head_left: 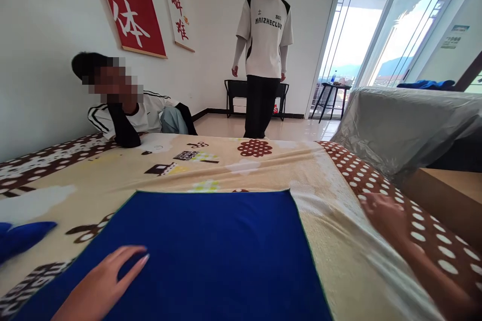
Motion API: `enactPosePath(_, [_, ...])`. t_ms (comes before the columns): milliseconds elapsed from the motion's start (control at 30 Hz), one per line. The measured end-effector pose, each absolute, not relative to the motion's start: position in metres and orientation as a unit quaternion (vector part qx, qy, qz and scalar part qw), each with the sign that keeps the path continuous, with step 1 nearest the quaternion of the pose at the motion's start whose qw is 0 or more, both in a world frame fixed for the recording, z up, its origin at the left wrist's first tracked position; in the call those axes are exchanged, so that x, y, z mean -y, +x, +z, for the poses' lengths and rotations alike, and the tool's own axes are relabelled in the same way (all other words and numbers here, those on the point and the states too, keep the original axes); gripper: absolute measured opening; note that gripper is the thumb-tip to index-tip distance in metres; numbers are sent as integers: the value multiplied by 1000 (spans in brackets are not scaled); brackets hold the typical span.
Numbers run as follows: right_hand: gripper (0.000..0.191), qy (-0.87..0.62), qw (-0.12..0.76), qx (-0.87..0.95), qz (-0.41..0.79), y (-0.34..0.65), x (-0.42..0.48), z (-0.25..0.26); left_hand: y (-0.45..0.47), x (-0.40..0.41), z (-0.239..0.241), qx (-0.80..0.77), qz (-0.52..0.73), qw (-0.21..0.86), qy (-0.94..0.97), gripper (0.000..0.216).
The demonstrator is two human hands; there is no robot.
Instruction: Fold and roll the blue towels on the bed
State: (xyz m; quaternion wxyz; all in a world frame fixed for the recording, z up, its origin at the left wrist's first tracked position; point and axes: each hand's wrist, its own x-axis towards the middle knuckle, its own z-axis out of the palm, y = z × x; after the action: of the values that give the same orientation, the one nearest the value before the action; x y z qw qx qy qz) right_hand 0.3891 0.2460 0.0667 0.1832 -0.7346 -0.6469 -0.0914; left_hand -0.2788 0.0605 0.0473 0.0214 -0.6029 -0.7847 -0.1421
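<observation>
Most cloth (222,246) lies two o'clock from my nearer left hand (109,273), fingers parted; right hand (387,218), can't tell.

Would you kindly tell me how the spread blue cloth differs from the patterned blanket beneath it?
The spread blue cloth is plain with a greenish edge, while the patterned blanket is cream and brown with varied motifs. The cloth lies on top; the blanket spreads underneath. The blanket is larger, reaching past the cloth's far edge and both sides. Both are fabric, laid out fairly flat.
</observation>
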Motion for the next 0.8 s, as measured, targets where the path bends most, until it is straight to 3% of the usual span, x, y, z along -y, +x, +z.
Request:
enactPosePath(67, [30,-721,166,672,-41,333,-257,48,-298,-98,59,781,-143,-25,-607,50])
enactPosePath(167, [39,-714,142,686,1,242,-279,22,-320,-160,66,792,-132,-15,-596,55])
enactPosePath(300, [40,-754,121,645,-23,171,-297,6,-338,-211,39,821,-112,1,-560,52])
enactPosePath(500, [37,-747,76,659,-40,172,-303,-4,-368,-224,-1,834,-121,34,-537,46])
enactPosePath(800, [43,-724,33,688,-39,191,-316,-5,-417,-232,20,893,-110,63,-432,39])
